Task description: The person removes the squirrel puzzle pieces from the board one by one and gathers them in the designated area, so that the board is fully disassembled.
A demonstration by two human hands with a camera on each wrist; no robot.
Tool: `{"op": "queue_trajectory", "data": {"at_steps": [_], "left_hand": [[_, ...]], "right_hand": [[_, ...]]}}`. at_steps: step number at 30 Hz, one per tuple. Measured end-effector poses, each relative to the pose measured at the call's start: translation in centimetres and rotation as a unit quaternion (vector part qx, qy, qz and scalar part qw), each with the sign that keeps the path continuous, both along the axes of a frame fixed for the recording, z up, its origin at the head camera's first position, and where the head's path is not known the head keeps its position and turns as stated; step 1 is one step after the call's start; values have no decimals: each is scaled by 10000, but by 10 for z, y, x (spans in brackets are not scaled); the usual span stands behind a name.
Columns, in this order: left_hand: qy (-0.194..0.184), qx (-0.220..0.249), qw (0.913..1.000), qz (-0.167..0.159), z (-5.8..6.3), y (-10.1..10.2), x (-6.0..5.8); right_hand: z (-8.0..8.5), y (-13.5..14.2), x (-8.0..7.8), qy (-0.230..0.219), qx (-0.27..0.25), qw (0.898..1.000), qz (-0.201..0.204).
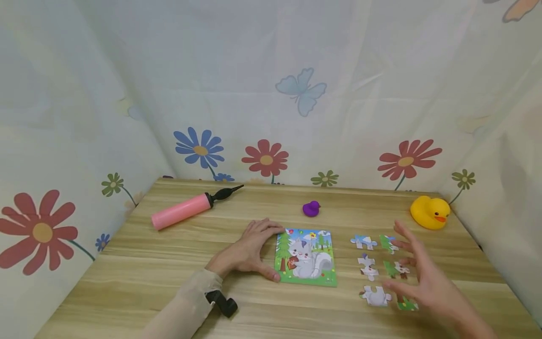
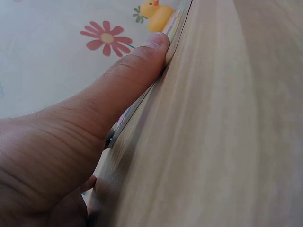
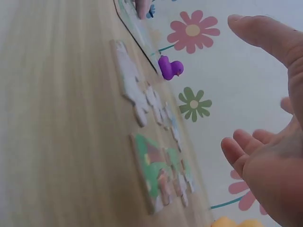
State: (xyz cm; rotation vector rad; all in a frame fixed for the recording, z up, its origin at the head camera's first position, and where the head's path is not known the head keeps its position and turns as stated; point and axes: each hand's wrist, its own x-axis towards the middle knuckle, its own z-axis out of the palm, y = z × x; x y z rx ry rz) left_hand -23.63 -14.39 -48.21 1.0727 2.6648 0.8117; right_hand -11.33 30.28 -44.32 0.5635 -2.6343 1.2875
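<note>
We have our left hand [image 1: 250, 252] laid flat on the tabletop [image 1: 169, 282], its fingers [image 1: 271, 229] straight and its thumb pressed along the left edge of the puzzle board [image 1: 306, 257]; the left wrist view shows that thumb lying right against the board's rim. Our right hand [image 1: 423, 275] hovers with its fingers [image 1: 400, 230] spread and relaxed over the loose puzzle pieces [image 1: 374, 295], gripping none of them. The pieces lie in two short columns just to the right of the board, apart from one another and apart from the board.

What we judge could go wrong: the pieces are thin and lie flat, so a pinch may slide one instead of lifting it, and it could knock into its neighbour. With the palm hanging this wide above them, a careless drop of the hand may scatter several at once. The board is held on one side only, so a shove from the right could pivot it under our thumb. The yellow duck [image 1: 429, 212] sits near the right edge behind the pieces, and a broad sweep could bump it. The purple duck [image 1: 311, 208] and the pink pump [image 1: 186, 209] lie well apart from both hands.
</note>
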Motion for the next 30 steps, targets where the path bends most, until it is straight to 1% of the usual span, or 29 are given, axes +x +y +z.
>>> {"op": "queue_trajectory", "data": {"at_steps": [2, 4, 12, 16, 19, 23, 30], "left_hand": [[26, 14, 10000, -23, 0, 0, 0], [25, 6, 10000, -45, 1, 0, 0], [-88, 51, 9999, 12, 3, 1, 0], [-91, 56, 9999, 21, 2, 2, 0], [-85, 51, 9999, 27, 2, 1, 0], [-65, 33, 10000, 29, 2, 1, 0], [-20, 7, 10000, 8, 1, 0, 1]], "right_hand": [[3, -2, -5, 202, -259, 9993, 173], [7, -4, -11, 340, -386, 9983, 262], [27, -22, -37, 592, -791, 9938, 506], [32, -32, -52, 590, -710, 9947, 457], [33, -42, -61, 495, -683, 9954, 452], [32, -58, -73, 273, -847, 9943, 594], [19, -80, -89, 67, -1065, 9911, 791]]}}
